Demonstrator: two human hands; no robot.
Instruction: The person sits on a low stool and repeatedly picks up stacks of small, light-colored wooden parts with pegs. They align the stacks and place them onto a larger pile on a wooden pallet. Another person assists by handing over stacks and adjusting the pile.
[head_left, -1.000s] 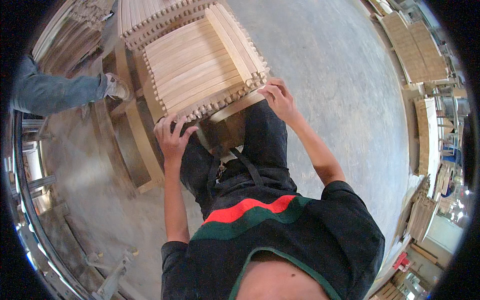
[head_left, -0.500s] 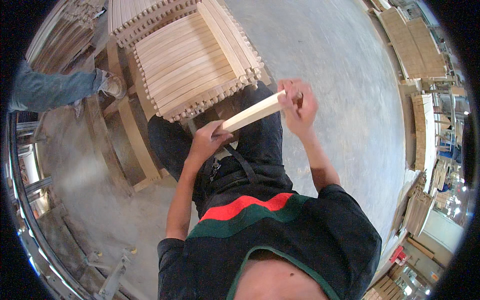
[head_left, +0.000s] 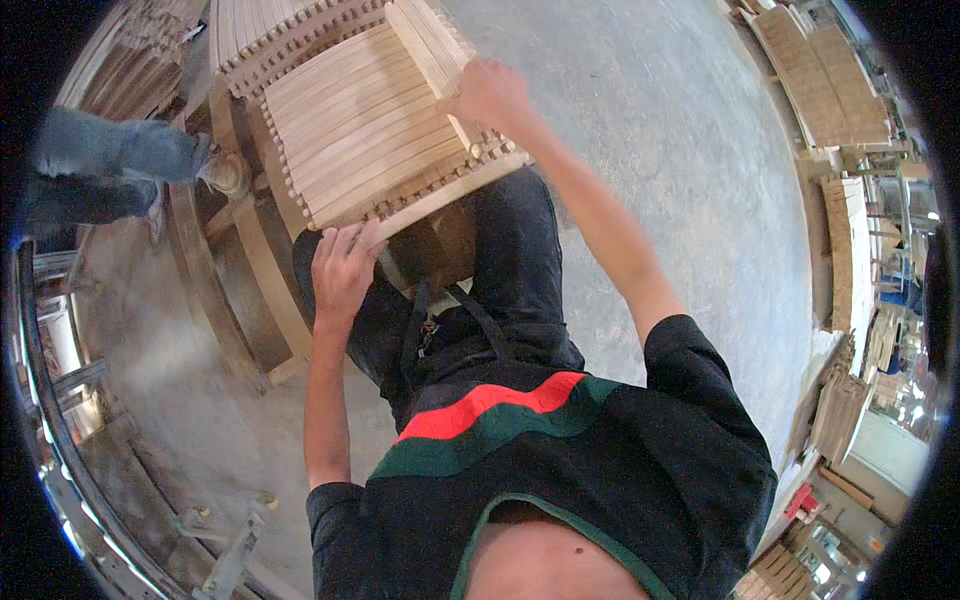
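Observation:
A pale wooden slat (head_left: 452,194) lies along the near edge of a stack of similar slats (head_left: 360,115) with rounded tenon ends. My left hand (head_left: 343,270) is at its left end, fingers bent over it and thumb on the near side. Farther right, my right hand (head_left: 497,100) is over a row of slats (head_left: 425,42) laid lengthwise on the stack's right side. Its thumb points left, apart from the fingers, whose tips are partly hidden. My knees (head_left: 515,235) are close against the near side of the stack.
Another slat stack (head_left: 262,35) stands behind, and a wooden pallet frame (head_left: 265,270) lies at left. A person's leg and shoe (head_left: 228,172) are beside it. Boards (head_left: 845,260) are piled along the right, and a metal frame (head_left: 232,555) stands at lower left.
The slat held between both hands has come down along the stack's near edge. My left hand moved left with its end; my right hand let go and moved forward to the lengthwise row.

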